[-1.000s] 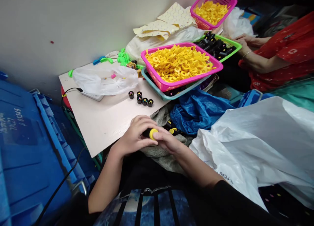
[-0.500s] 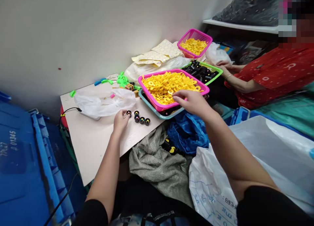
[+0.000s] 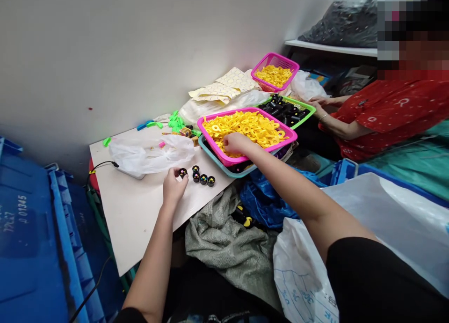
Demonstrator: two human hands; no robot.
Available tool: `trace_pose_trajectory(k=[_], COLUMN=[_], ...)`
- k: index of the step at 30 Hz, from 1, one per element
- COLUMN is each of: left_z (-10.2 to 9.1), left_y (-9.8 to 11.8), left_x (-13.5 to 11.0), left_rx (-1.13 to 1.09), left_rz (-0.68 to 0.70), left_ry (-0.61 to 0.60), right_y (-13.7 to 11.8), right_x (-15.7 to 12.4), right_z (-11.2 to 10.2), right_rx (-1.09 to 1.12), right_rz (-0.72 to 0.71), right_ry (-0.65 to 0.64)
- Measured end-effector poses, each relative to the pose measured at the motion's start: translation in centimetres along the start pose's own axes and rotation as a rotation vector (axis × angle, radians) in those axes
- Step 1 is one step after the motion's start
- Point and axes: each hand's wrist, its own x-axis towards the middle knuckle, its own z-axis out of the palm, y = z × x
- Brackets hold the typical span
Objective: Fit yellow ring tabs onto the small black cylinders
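Observation:
My left hand (image 3: 174,188) rests at the white tabletop, its thumb and fingers closed round a small black round piece (image 3: 183,172) with a pink dot in its middle. Several similar black pieces (image 3: 203,179) stand in a loose cluster just right of it, their centres showing coloured dots. My right hand (image 3: 238,144) reaches into the near pink basket (image 3: 229,161), fingers curled down against a heap of yellow ring-shaped plastic pieces (image 3: 250,125) with tails. Whatever is between those fingertips is hidden.
Under the pink basket sits a blue-grey tray (image 3: 212,158). Behind are a green basket (image 3: 307,117) of black parts and another pink basket (image 3: 296,68). A white plastic bag (image 3: 140,157) lies on the table (image 3: 129,220). A co-worker in a red top (image 3: 396,107) sits right; blue crates (image 3: 28,229) stand left.
My right hand has moved left and down from above the basket's near right part into the yellow pieces, its fingers now curled in. My left hand stays by the black pieces.

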Motion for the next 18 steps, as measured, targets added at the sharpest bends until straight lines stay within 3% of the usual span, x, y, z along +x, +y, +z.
trace_pose_trajectory(k=[3,6,10,13,15,18], left_z=[-1.2,-2.0,-2.4,-2.4,-2.3,-2.2], left_y=[1.3,2.3,3.4,4.3,4.8,5.0], left_x=[-3.1,-6.3,-9.9,-11.9,-12.9,-13.9], left_rx=[-0.239,-0.519,-0.778,-0.903,-0.936,-0.918], left_rz=[0.033,0.043,0.059,0.118,0.175,0.219], left_ry=[-0.016,-0.100,-0.269,-0.408,-0.452,-0.455], right_y=[1.1,1.7,-0.4,-4.0,-6.4,-8.1], right_x=[-0.7,-2.4,-7.9,-13.4,-16.7,-20.3], right_z=[-0.7,-1.4,-0.7,1.3,2.8,4.7], right_rx=[0.185,0.752,1.476,1.659,1.737,1.737], right_rz=[0.042,0.109,-0.041,-0.174,-0.165,-0.179], right_ry=[0.158,0.298,0.230,0.201,0.198,0.318])
